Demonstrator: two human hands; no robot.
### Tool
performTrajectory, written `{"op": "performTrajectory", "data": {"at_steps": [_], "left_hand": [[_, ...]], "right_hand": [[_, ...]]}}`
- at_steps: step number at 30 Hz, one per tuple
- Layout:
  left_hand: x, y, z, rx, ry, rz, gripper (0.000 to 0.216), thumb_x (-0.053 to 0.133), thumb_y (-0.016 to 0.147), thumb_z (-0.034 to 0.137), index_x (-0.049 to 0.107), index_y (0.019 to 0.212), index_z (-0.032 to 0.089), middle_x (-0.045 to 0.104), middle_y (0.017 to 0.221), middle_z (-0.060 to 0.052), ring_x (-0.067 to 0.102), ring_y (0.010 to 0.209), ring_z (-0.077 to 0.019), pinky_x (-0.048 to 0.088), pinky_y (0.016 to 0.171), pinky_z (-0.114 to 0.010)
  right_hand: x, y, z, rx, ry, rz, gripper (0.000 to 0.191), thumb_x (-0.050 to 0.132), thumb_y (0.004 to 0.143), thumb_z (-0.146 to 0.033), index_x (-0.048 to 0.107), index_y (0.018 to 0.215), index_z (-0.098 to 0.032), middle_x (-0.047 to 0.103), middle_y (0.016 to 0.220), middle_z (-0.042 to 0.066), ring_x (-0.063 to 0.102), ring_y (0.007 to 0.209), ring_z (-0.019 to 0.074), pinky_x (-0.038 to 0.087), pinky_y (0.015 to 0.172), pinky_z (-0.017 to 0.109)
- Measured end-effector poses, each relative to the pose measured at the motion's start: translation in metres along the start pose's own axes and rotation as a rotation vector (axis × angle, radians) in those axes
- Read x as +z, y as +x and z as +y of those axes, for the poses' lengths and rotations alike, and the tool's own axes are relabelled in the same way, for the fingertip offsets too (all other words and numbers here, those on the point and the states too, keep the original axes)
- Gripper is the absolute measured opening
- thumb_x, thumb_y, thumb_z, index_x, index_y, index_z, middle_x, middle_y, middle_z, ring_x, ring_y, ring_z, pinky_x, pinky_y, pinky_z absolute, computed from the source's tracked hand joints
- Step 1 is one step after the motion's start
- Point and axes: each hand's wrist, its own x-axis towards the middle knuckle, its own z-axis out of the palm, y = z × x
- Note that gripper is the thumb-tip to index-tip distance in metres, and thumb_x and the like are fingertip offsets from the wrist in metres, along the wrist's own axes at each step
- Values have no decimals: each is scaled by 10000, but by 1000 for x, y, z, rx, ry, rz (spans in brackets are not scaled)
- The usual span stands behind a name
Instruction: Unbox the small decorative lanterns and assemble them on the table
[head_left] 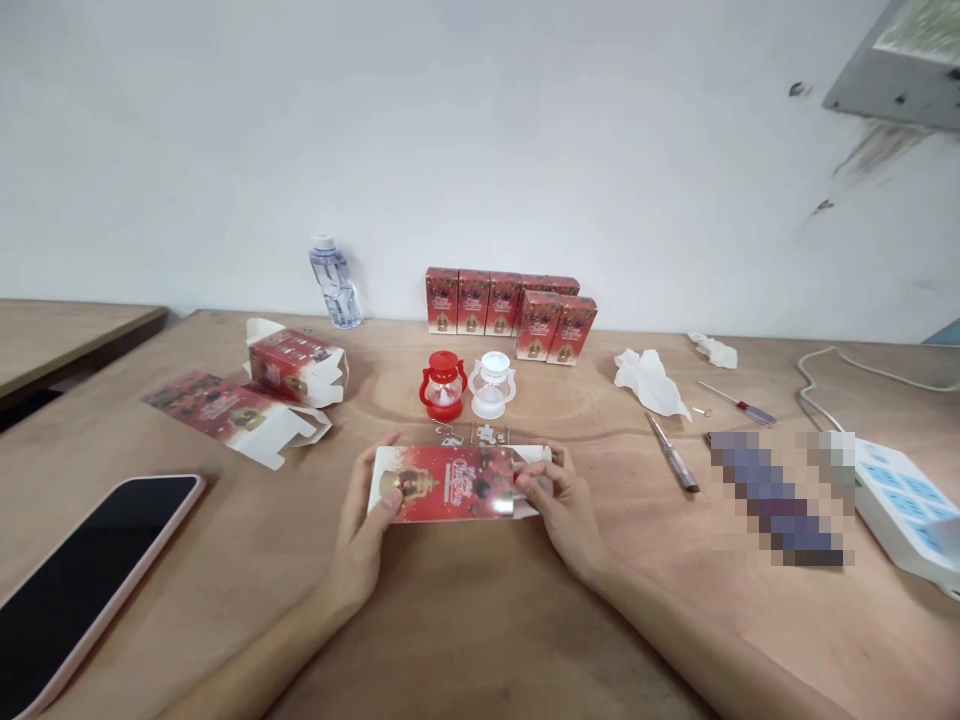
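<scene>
A red printed carton [454, 484] with a lantern picture lies sideways between my two hands, near the middle of the table. My left hand [366, 515] is closed round its left end, the thumb flat on the front. My right hand [559, 500] grips the right end, where white flaps stick out; its fingertips are at the flap. Whether anything is inside the carton is hidden. Just beyond stand a small red lantern [444, 388] and a white lantern [493, 388], upright side by side. Small clear and metallic pieces [489, 434] lie in front of them.
Several red boxes [472, 302] stand against the wall, near a water bottle [336, 285]. Opened cartons [221, 410] and a phone [97, 590] lie left. On the right are crumpled paper [651, 382], two screwdrivers [673, 455], a blurred-out item [776, 500] and a power strip [907, 510].
</scene>
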Motion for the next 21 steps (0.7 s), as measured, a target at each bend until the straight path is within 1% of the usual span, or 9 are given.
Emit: {"op": "performTrajectory", "data": {"at_steps": [2,3,5,7,9,12,15,19,21], "left_hand": [[2,4,1,-43,-78,52,518,641,741,461,493,1184,239,618,1053,-46,617,942,-250,529,779,-355],[3,5,2,-54,-106,70,485,646,735,459,501,1143,240,623,1009,-33,627,879,-233,541,724,-341],[5,8,4,-58,-138,87,440,656,726,457,508,1076,234,620,945,-16,625,789,-206,547,634,-312],[6,9,5,-56,-150,72,433,666,723,447,510,1066,233,612,940,-11,614,759,-188,544,593,-291],[7,9,6,-60,-162,47,436,664,729,440,511,1081,234,606,955,-10,605,753,-176,540,585,-280],[8,8,6,-85,-180,28,425,650,734,452,517,1066,222,600,959,-10,594,748,-168,534,590,-280],[8,6,4,-109,-184,42,424,659,712,460,509,1030,222,592,964,-7,592,778,-176,525,626,-292],[4,4,-2,-65,-166,75,473,727,641,438,452,975,246,566,942,21,574,859,-178,492,735,-292],[2,3,-4,-44,-128,15,472,737,642,424,430,954,246,559,925,23,563,855,-174,472,739,-282]], "right_hand": [[-10,9,4,-28,24,118,270,699,701,-469,703,656,-203,553,1151,81,480,1181,255,363,1019,391],[-16,14,7,-26,80,168,275,700,703,-480,710,689,-205,563,1164,79,490,1179,248,371,1016,390],[-29,24,10,19,269,244,288,714,692,-492,711,757,-211,620,1108,67,576,1066,222,447,939,386],[-42,33,9,63,442,298,304,754,652,-477,700,780,-207,681,952,47,643,881,192,516,819,370],[-56,41,4,44,502,359,308,786,622,-446,694,776,-196,699,831,28,653,763,168,540,738,342],[-73,50,-6,-85,433,476,297,789,625,-430,693,769,-188,703,846,22,648,755,146,538,706,305],[-86,53,-15,-224,253,574,292,772,644,-439,692,762,-183,695,871,27,641,817,157,521,747,318],[-87,49,-20,-296,-5,572,283,721,703,-438,676,772,-167,678,792,31,634,757,168,502,762,365],[-84,45,-20,-331,-108,563,270,687,740,-432,657,781,-167,663,775,28,621,723,163,499,744,364]]}}
